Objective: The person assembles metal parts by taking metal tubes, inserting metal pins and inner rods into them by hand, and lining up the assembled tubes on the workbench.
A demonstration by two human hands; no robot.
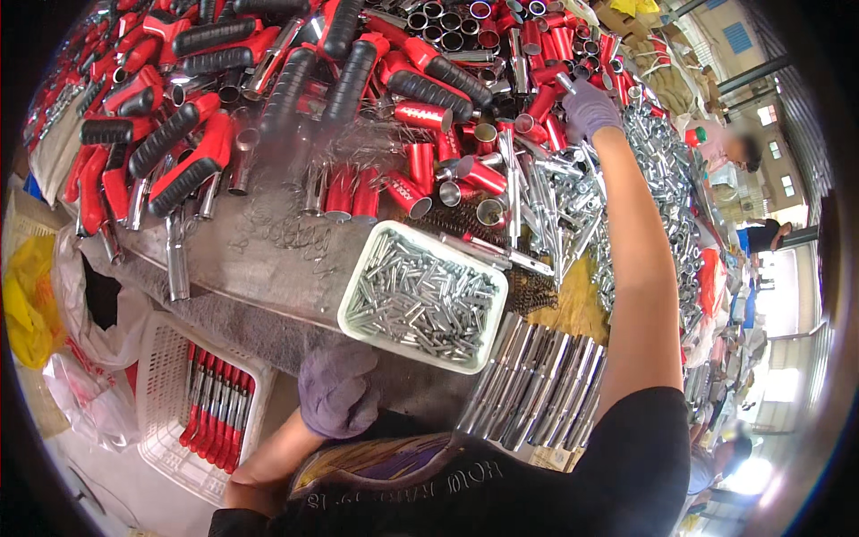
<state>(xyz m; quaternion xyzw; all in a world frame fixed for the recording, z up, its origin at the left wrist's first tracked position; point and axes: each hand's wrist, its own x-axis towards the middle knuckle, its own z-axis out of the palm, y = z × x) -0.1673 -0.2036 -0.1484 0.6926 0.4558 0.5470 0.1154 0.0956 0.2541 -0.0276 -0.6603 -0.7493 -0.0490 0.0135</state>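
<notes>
My right hand (592,111), in a purple glove, is stretched far forward over the pile. Its fingers are closed around a short silver metal tube (565,83), beside red sleeves (540,104). My left hand (338,390), gloved alike, rests low by the table's near edge, close to my body. Its fingers are curled in, and whatever they may hold is hidden. Between the hands stands a white tray (356,333) of small silver pins (420,295). Right of the tray, several long chrome rods (537,385) lie side by side in a row.
Red-and-black handles (192,152) heap up at the far left. Thin wire springs (282,219) and dark coil springs (456,217) lie mid-table. Loose silver parts (658,179) pile at the right. A white basket (161,376) of red-ended tools stands lower left. Other people appear at the far right.
</notes>
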